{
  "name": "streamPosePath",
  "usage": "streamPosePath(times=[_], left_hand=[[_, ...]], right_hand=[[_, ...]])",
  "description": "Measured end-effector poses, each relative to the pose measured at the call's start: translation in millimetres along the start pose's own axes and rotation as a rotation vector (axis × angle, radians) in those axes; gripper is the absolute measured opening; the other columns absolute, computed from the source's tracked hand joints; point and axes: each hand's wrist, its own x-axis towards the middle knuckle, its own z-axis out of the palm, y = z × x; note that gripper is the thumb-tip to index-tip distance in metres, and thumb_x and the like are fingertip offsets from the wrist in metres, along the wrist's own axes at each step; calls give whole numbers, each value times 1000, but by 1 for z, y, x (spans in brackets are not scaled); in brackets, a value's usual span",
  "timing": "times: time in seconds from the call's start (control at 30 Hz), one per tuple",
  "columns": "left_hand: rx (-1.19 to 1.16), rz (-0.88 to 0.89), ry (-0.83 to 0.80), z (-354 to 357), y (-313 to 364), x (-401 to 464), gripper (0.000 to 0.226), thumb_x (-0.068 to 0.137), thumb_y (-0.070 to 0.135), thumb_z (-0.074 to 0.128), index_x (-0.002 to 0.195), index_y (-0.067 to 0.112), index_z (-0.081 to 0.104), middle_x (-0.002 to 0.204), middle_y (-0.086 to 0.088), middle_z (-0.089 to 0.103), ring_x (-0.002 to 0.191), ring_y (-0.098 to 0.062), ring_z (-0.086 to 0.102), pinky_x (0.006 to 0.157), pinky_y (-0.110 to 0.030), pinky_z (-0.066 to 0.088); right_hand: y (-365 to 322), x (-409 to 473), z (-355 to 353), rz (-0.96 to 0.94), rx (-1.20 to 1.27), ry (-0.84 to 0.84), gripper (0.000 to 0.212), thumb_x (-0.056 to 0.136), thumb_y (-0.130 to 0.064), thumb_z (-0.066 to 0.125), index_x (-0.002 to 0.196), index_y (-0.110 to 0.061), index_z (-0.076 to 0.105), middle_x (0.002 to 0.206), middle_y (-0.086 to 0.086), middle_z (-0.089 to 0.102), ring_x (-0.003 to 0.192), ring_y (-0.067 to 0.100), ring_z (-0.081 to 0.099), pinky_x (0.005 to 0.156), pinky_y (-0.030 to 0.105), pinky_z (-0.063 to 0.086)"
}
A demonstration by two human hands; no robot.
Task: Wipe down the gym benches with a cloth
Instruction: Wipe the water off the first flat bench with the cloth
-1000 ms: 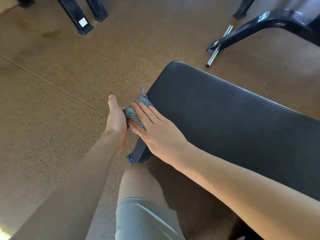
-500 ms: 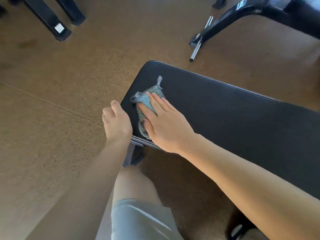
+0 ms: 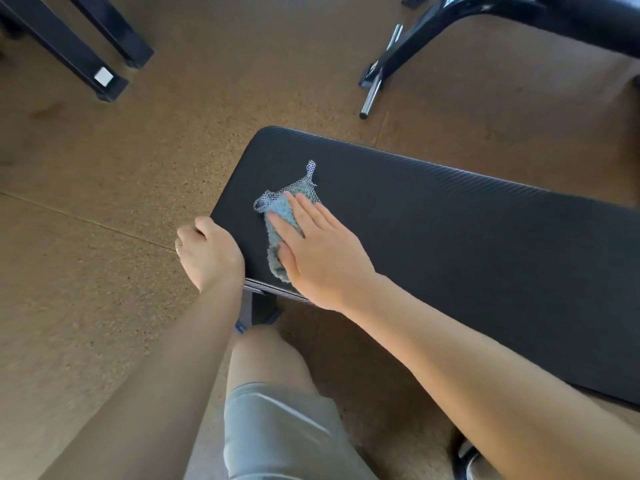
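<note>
— Well, how was the cloth (image 3: 284,216) held?
— It was pressed flat onto the black bench pad (image 3: 450,237) under the straight fingers of the right hand (image 3: 322,254), not clenched; its checkered corner was left showing beyond the fingertips.
— And the left hand (image 3: 207,252)?
— The pad's end edge, just beside the cloth, was gripped by its curled fingers. Cork-coloured flooring (image 3: 104,168) was seen beneath.

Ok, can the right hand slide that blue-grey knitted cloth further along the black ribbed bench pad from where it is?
Probably yes. The right hand lies flat on the blue-grey knitted cloth near the end of the black ribbed bench pad, and the pad beyond it shows nothing lying on it. The left hand is at the pad's end edge, out of the way.
</note>
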Motion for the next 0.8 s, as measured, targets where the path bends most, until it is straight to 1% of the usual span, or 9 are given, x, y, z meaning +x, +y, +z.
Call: streamPosePath(times=[0.1,0.13,0.23,0.3,0.37,0.43,0.53,0.7,0.8], left_hand=[[-22,-29,3,0,0,0,47,101,37,29,128,10,57,123,-4,55,121,-31,53,110,-49,41],[-22,-32,10,0,0,1,46,102,36,29,128,10,57,123,-5,55,121,-31,53,108,-46,41],[-15,-23,42,2,2,-1,43,105,31,31,127,6,57,131,-12,58,120,-32,54,96,-37,38],[-8,-6,53,4,4,-4,41,105,30,32,125,5,58,131,-13,58,114,-30,54,88,-33,34],[12,0,64,5,4,-5,40,106,28,32,123,4,58,130,-13,58,110,-29,51,86,-31,30],[25,-5,68,4,5,-5,40,106,28,31,123,3,57,131,-13,58,114,-30,52,86,-31,30],[-11,-13,51,3,2,-2,42,105,31,30,124,5,58,128,-11,58,117,-32,55,95,-38,40],[-59,-54,27,3,2,3,46,103,33,29,125,6,59,127,-11,60,118,-32,55,106,-47,41],[-90,-96,-15,2,1,7,47,103,36,28,131,10,57,130,-8,58,117,-30,54,109,-48,41]], right_hand=[[58,-13,-12,135,-91,78,60,103,-31,15,154,-7,37,157,26,37,149,40,31,119,50,31],[85,-28,-16,233,-97,124,57,106,-28,18,155,-6,35,158,26,36,150,39,30,120,49,31],[151,-78,-30,602,-10,21,59,109,-37,12,163,-14,12,170,17,9,158,28,5,128,39,5],[148,-86,-27,733,6,57,62,107,-37,6,163,-10,12,169,22,8,158,33,4,128,45,5],[106,-78,-15,666,-20,118,67,102,-32,8,158,2,23,163,33,20,153,47,13,125,56,13],[42,-66,2,398,-48,87,68,100,-27,6,155,6,27,161,34,24,151,54,13,122,62,13],[-12,-55,9,168,6,89,63,106,-36,7,159,-8,28,166,21,21,155,38,16,126,51,19],[44,-109,-7,19,-148,5,58,109,-42,16,159,-15,30,166,11,26,155,26,21,123,45,30],[48,-133,-7,-25,-208,-57,58,109,-43,18,160,-16,29,168,9,21,156,27,16,123,45,26]])
